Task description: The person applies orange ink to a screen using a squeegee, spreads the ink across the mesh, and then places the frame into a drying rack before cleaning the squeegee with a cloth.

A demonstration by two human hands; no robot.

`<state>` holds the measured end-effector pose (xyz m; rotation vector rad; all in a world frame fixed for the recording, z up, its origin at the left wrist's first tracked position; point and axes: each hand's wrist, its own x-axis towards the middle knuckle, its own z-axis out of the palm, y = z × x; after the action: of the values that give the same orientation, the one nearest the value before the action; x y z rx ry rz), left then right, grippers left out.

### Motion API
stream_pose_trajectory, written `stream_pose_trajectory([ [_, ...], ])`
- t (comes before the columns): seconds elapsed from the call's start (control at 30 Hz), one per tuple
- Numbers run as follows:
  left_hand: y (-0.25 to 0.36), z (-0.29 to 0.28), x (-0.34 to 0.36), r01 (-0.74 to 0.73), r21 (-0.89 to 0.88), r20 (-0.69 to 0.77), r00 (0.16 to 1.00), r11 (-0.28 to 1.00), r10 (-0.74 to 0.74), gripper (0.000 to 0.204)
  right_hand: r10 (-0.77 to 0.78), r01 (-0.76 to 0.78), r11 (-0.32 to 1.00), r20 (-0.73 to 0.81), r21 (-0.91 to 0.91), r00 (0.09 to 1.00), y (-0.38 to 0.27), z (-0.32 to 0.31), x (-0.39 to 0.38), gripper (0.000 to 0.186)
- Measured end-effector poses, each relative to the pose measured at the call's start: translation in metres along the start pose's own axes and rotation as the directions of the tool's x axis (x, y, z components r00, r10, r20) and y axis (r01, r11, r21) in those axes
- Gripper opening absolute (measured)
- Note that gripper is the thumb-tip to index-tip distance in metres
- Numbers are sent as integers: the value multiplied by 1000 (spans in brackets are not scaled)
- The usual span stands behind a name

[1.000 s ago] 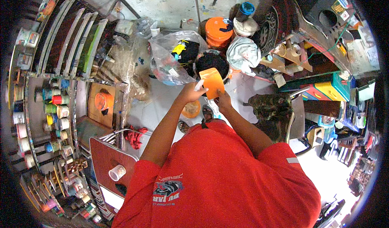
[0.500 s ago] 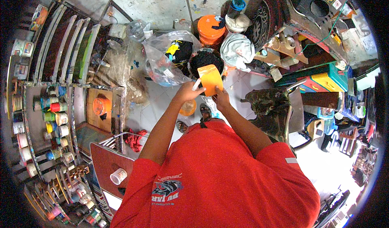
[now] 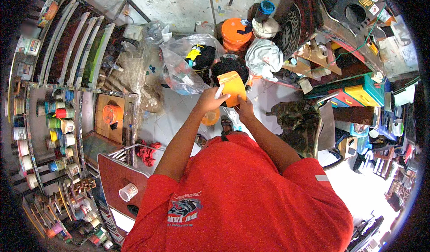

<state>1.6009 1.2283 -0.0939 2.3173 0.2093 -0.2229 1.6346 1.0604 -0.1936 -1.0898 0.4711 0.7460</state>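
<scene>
An orange flat piece (image 3: 233,88) with a rounded top edge is held in front of me, between both hands. My left hand (image 3: 212,100) is closed on its left edge, with a narrow white thing (image 3: 219,91) also at the fingers, its kind unclear. On the lower right edge, my right hand (image 3: 244,107) grips the same piece with its fingers partly hidden behind it. Just beyond the orange piece sits a dark, fuzzy-looking mass (image 3: 229,66), which the piece partly covers.
A clear plastic bag (image 3: 174,75) with dark and yellow contents lies left of the dark mass. Behind stands an orange bucket (image 3: 235,34). A chair with a camouflage cloth (image 3: 293,122) is at my right. A red-brown table (image 3: 114,173) bears a white cup (image 3: 128,192) at my left.
The orange piece has tilted and curves more than before, its top edge lower. Both hands keep hold of it. The whole view has turned slightly.
</scene>
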Motion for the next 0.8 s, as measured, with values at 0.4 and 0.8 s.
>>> stream_pose_trajectory([
  [0.4, 3, 9, 14, -34, 53, -10, 999, 998, 34, 42, -143, 144, 989, 27, -42, 989, -1, 3, -1, 27],
  [0.8, -15, 12, 3, 112, 38, -30, 993, 993, -111, 57, -116, 118, 992, -38, 34, 992, -17, 12, -11, 27],
])
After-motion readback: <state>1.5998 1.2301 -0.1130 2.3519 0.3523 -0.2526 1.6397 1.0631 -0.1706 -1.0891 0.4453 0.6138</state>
